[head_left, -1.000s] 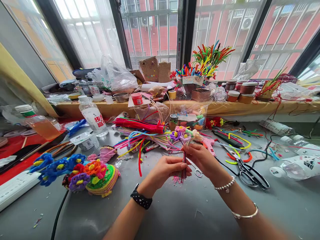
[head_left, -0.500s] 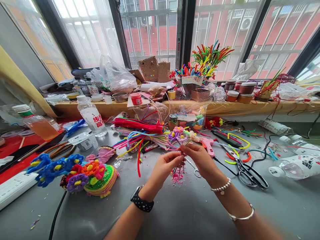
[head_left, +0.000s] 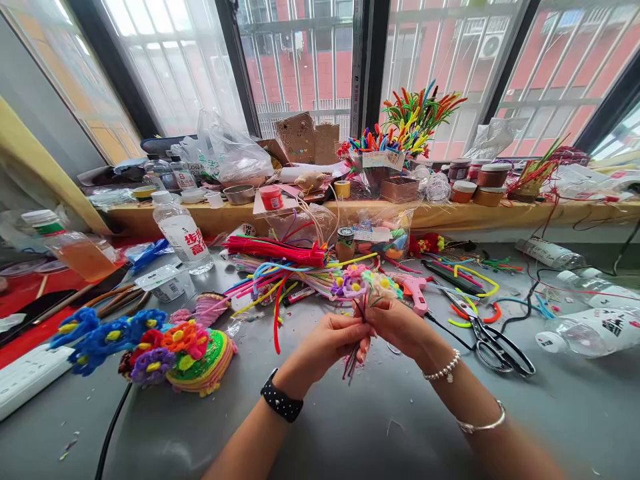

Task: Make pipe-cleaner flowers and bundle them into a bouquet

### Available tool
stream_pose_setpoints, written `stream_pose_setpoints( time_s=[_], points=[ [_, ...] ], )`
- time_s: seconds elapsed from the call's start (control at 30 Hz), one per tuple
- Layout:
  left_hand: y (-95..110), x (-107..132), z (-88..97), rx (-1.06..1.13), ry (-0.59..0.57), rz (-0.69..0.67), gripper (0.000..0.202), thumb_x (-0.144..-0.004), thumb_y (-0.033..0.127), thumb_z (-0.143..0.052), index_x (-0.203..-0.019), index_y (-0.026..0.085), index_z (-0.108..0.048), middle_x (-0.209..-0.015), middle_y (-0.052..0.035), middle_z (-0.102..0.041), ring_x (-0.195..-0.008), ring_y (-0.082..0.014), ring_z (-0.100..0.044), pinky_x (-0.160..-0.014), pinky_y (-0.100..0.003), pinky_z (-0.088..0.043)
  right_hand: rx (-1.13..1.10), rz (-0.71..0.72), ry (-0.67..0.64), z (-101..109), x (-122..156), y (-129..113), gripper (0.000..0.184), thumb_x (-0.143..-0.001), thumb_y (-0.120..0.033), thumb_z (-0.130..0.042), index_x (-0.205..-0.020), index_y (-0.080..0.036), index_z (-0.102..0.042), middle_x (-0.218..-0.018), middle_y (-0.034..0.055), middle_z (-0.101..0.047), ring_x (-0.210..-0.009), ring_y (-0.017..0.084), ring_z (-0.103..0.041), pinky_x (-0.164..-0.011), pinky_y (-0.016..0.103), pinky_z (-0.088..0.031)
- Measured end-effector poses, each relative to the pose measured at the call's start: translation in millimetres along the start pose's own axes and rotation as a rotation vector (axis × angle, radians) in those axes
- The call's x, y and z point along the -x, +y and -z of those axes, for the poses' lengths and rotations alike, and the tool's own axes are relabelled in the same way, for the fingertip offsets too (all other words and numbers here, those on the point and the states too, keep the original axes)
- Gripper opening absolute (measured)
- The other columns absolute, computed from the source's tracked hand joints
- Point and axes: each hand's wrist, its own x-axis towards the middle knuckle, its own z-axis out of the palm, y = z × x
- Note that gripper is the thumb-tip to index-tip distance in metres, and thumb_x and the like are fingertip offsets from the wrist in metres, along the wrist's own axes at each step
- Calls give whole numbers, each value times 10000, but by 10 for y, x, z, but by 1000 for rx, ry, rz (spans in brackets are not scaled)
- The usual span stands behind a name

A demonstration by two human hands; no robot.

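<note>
Both hands meet over the grey table [head_left: 350,427] and hold a small bunch of pipe-cleaner flowers [head_left: 363,283] by its stems. My left hand [head_left: 330,343], with a black watch on the wrist, pinches the stems low down. My right hand [head_left: 397,325], wearing a bead bracelet and a bangle, is closed round the stems just under the purple, pink and yellow blooms. The stem ends [head_left: 350,365] stick out below the hands. Small silver scissors lie on the table behind my right hand, mostly hidden.
A heap of loose coloured pipe cleaners [head_left: 280,263] lies beyond the hands. Finished blue, orange and purple flowers on a round coil [head_left: 165,347] lie at left. Large black scissors [head_left: 493,340], a pink glue gun [head_left: 415,293] and water bottles [head_left: 180,230] surround them. The windowsill is crowded.
The bunch has tilted, its blooms now leaning toward me and the stem ends swung out below the hands. Both hands have closed tighter together round the stems.
</note>
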Motion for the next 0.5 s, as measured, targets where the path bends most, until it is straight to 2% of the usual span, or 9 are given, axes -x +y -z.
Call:
stream_pose_setpoints(
  time_s=[0.1, 0.2, 0.5],
  points=[
    [-9, 5, 0, 6, -44, 5, 209, -658, 290, -610, -598, 90, -594, -491, 6, -529, -427, -52, -477, -449, -168, -370, -145, -9, -32, -16, 2, 14, 275, -513, -348, -722, -659, -150, -598, -629, -8, -539, -577, 101, -498, -560, 229, -404],
    [-10, 6, -12, -11, -60, 16, 218, -653, 301, -610, -600, 91, -593, -478, 5, -530, -420, -55, -473, -445, -172, -373, -182, 26, -9, -41, 11, -4, 273, -498, -315, -737, -676, -160, -601, -649, -15, -536, -616, 101, -494, -587, 218, -405],
    [11, 18, -35, -82, -28, 0, 230, -647, 313, -610, -577, 94, -598, -495, 1, -526, -442, -61, -464, -468, -185, -371, -21, 117, 87, -142, 43, -123, 239, -501, -322, -711, -624, -176, -568, -581, -21, -522, -570, 118, -478, -561, 252, -393]
  ],
)
